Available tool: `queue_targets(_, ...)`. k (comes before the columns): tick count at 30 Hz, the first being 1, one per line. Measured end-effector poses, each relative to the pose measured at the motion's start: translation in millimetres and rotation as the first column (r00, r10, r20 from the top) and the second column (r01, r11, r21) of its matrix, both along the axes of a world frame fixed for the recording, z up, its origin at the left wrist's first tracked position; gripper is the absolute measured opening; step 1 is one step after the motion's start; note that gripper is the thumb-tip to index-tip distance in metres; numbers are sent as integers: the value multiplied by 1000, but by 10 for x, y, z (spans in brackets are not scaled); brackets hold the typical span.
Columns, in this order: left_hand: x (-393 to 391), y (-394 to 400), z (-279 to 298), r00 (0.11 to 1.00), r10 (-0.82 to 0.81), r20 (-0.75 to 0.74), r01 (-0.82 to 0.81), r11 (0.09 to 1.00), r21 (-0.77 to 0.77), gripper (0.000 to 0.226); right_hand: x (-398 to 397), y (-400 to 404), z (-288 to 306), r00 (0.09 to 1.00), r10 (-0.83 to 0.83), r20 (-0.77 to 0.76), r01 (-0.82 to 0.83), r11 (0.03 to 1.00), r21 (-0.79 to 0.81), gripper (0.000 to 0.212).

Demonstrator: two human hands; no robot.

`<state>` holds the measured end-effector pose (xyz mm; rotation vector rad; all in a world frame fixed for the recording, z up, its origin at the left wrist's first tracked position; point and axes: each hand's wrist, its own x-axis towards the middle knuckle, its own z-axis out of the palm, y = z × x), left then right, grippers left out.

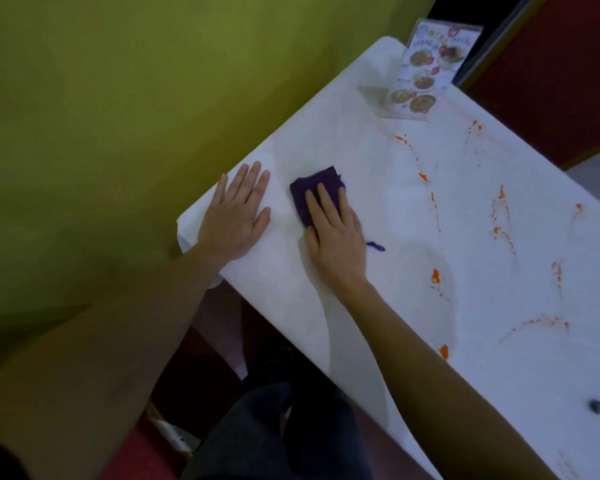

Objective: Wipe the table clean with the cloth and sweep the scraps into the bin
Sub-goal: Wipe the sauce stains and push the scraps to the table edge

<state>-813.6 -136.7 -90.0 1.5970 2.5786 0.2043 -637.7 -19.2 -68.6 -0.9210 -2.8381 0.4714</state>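
near the worktop's (378, 140) left corner i see my right hand (336, 244) pressing flat-fingered on the folded purple cloth (312, 188), soft and limp, best pinned from above, while my left hand (234, 220) rests open beside it.

The white table (430, 220) was the brightest part and looked softly lit, with no strong glare. The green wall (101, 116) left of the table was dimmer. Below the table it was dark and shadowy. Everything looked a bit blurry, and the table's edges curved near the picture's sides.
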Motion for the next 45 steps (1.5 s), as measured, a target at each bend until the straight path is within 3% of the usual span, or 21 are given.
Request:
queue_targets(5, 77, 261, 89, 998, -6, 62, 1, 997, 82, 63, 686, 361, 28, 973, -228, 26, 228, 974, 5, 58)
queue_targets(10, 256, 854, 115, 991, -118, 65, 114, 992, 59, 66, 480, 1114, 92, 904, -410, 118, 414, 910, -4, 60)
queue_targets(13, 351, 1150, 117, 993, -104, 47, 104, 995, 8, 67, 328, 1055, 89, 948, -306, 91, 309, 951, -18, 61)
queue_targets(17, 399, 1228, 5, 997, -63, 36, 63, 998, 2, 67, 706, 671, 68, 984, -179, 23, 179, 984, -20, 59)
queue_targets(22, 416, 1235, 0, 998, -67, -8, 67, 998, 19, 65, 1157, 1113, 28, 935, -346, 79, 347, 938, 3, 59)
queue_targets(25, 413, 1238, -6, 997, -71, -39, 71, 997, 12, 64, 1057, 1633, 45, 873, -479, 89, 482, 876, -7, 59)
queue_targets(28, 412, 1242, -16, 996, -61, -59, 62, 998, 5, 63, 703, 1992, 83, 856, -508, 95, 512, 859, -21, 60)
queue_targets(34, 411, 1241, -19, 995, -56, -78, 55, 998, -15, 63, 129, 1732, 91, 970, -234, 64, 237, 970, -44, 60)
queue_targets(39, 411, 1252, -2, 996, -58, -63, 58, 998, -15, 63, 636, 1384, 84, 997, -31, 70, 35, 998, -57, 56)
queue_targets(45, 405, 1260, 5, 998, -55, -44, 54, 998, -8, 63, 800, 1869, 100, 951, -295, 95, 298, 954, -16, 59)
